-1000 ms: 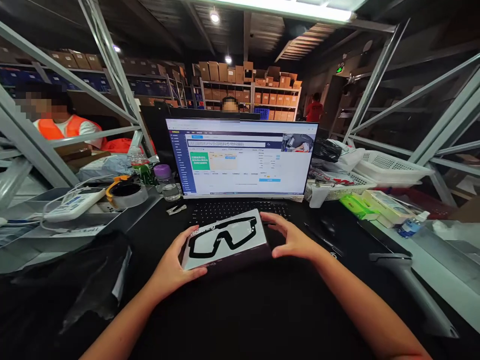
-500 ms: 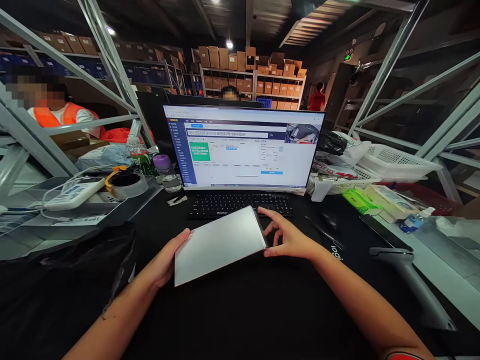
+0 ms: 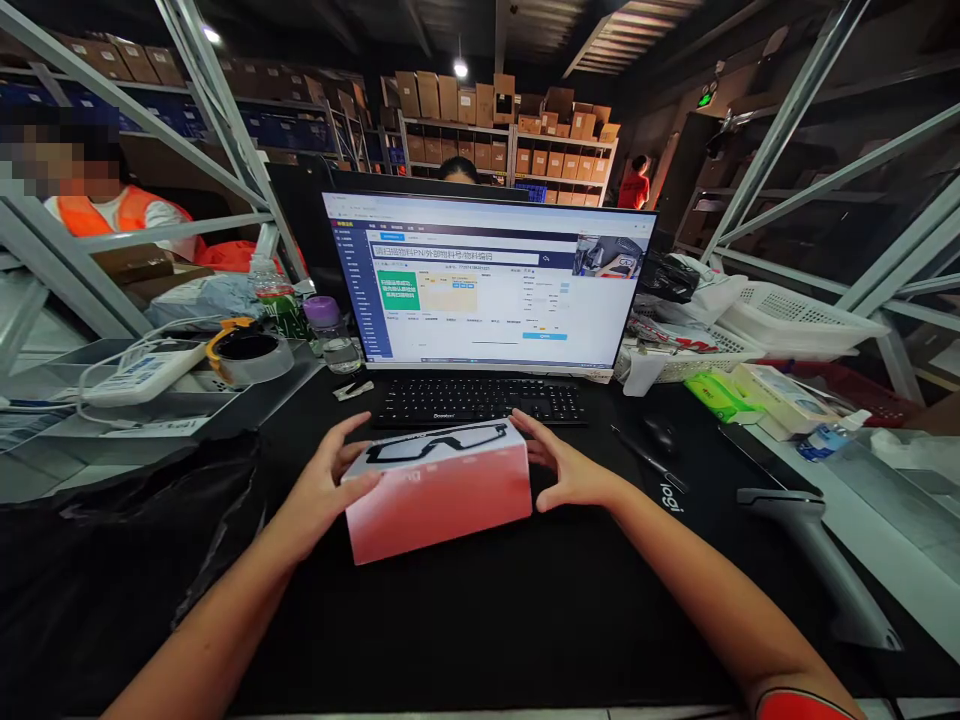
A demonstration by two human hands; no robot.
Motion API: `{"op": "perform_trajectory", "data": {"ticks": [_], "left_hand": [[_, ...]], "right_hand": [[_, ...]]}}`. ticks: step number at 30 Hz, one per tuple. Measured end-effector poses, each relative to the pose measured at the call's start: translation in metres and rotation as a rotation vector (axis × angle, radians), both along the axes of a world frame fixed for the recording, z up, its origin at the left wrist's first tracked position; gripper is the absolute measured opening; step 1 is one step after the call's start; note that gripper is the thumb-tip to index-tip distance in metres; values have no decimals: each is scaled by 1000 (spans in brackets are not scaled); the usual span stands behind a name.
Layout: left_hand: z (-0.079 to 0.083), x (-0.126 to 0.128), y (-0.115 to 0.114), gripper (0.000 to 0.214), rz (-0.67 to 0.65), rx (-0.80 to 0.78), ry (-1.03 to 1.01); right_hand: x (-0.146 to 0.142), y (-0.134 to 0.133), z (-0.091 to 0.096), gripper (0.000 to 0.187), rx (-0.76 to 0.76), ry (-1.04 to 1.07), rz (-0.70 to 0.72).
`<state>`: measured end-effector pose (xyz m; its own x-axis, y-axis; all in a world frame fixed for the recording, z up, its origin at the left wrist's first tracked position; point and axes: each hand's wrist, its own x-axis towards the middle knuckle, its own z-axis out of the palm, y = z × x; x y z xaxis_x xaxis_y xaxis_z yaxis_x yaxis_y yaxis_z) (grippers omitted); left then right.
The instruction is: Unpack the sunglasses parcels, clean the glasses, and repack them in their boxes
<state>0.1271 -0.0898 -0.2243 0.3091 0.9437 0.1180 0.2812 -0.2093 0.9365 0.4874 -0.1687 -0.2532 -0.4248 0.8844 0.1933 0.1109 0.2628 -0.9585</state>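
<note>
A white and red box [image 3: 442,510] is tilted slightly over the black desk mat, its red side towards me. A black outline like a pair of glasses is printed on its white top. My left hand [image 3: 322,490] grips the left end, thumb on the near top edge and fingers behind. At the right end, my right hand [image 3: 570,470] has its fingers spread by the top corner, the thumb just off the side. Some of its fingertips are hidden behind the box, so contact there is unclear. Beyond the box is a black keyboard [image 3: 480,400].
A monitor [image 3: 480,300] stands behind the keyboard. To the right are a mouse [image 3: 660,437], a handheld scanner [image 3: 817,560] and white baskets [image 3: 795,315]. A black plastic bag [image 3: 120,560] and a tape roll [image 3: 255,358] lie left. A person in an orange vest [image 3: 124,220] sits farther left.
The box has been turned: a plain pale face was towards me, now the red side and printed top show. My left thumb has shifted onto the near edge.
</note>
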Motion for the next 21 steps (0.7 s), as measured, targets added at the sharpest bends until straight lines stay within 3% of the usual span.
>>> {"op": "perform_trajectory", "data": {"ticks": [5, 8, 11, 16, 21], "left_hand": [[16, -9, -23, 126, -6, 466, 362], [28, -11, -31, 126, -78, 656, 347], [46, -7, -30, 126, -134, 643, 220], [86, -1, -26, 127, -118, 550, 246], [118, 6, -29, 127, -99, 490, 133]], "right_hand": [[-3, 2, -9, 143, 115, -298, -85], [-9, 1, -11, 153, 162, -344, -55], [-16, 1, -19, 161, 187, -252, -37], [-32, 2, -35, 167, 199, -168, -26], [-44, -2, -35, 171, 192, -71, -27]]}}
